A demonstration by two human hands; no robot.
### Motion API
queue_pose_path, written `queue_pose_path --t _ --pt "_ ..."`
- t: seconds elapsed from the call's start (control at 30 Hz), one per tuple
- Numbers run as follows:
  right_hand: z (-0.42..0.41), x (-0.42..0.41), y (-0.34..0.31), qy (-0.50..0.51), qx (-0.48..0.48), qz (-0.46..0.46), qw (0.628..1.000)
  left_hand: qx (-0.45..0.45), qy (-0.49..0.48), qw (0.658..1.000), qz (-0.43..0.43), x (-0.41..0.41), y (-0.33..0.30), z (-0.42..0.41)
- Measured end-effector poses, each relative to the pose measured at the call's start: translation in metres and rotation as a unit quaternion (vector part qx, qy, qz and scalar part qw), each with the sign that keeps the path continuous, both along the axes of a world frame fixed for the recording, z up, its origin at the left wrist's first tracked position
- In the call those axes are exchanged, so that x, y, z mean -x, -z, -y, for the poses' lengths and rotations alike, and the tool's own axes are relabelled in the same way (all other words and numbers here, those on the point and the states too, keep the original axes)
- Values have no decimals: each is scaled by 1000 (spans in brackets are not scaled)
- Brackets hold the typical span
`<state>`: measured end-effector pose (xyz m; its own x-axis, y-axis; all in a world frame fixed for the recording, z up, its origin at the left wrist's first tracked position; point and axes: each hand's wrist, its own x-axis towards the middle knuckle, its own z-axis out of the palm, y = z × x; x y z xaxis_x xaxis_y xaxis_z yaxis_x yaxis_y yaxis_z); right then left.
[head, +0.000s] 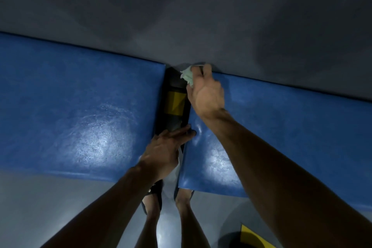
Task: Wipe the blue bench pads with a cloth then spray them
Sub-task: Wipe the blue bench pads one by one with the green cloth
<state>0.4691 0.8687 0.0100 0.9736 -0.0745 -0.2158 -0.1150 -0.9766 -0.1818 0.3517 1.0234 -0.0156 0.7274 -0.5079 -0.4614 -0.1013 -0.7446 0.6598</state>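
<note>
Fingers of the right hand (pixel 207 94) are bunching the cloth (pixel 188 76) at the right pad's (pixel 281 127) back corner; left hand (pixel 165 149) is pressing flat. Still wiping, I'd say, no spray bottle around yet.

right hand (pixel 207 94) grips a pale green cloth (pixel 187 76); cloth bunches out past the fingertips, at the far inner corner of the right blue pad (pixel 281 127), against the grey wall (pixel 181 16). left hand (pixel 163 153) lies with fingers straight, fingertips touching the near inner edge of the right blue pad, which dimples just beyond them. the hand spans the dark gap (pixel 173 106) between the pads; a yellow patch (pixel 177 102) sits in the gap, beyond the left fingertips. left blue pad (pixel 70 106) lies to the left of both hands, glossy. feet in sandals (pixel 153 197) stand on the grey floor (pixel 40 207) below.
</note>
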Motion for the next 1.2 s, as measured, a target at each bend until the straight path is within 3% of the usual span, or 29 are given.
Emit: queue_pose_path --t 0.1,0.2,0.27,0.37,0.47,0.63,0.73,0.83,0.9,0.97,1.03,1.13,1.2 --pt "2 17 -3 -83 23 -10 996 -2 -1 1000 10 2 -3 -2" --pt "4 63 -13 -190 15 -92 977 -3 6 1000 25 6 -11 0" --pt "10 73 -23 -206 -6 -94 974 -6 2 999 32 10 -12 -2" --pt "25 29 -18 -228 69 -58 969 -7 -25 999 22 20 -10 -10" --pt "31 -14 -12 -156 103 -14 982 -1 -58 998 22 25 -12 -17" --pt "28 64 -1 -211 9 -2 978 -8 -74 997 -11 35 -20 -16" --pt "35 135 2 -308 -46 -8 950 -13 -53 998 -34 39 -26 -17" --pt "45 122 -6 -402 -47 2 915 -29 -49 998 -33 44 -28 -20" --pt "47 72 -13 -384 -4 11 923 -38 -52 997 -33 48 -30 -19" --pt "43 18 -18 -281 66 -2 957 -43 -70 996 -28 47 -34 -18" --pt "33 1 -15 -189 65 -32 979 -49 -103 993 -27 47 -38 -18" --pt "15 56 -1 -192 34 -26 980 -67 -123 990 -23 47 -41 -20" --pt "5 129 3 -243 -41 -29 969 -71 -127 989 -39 50 -39 -24"
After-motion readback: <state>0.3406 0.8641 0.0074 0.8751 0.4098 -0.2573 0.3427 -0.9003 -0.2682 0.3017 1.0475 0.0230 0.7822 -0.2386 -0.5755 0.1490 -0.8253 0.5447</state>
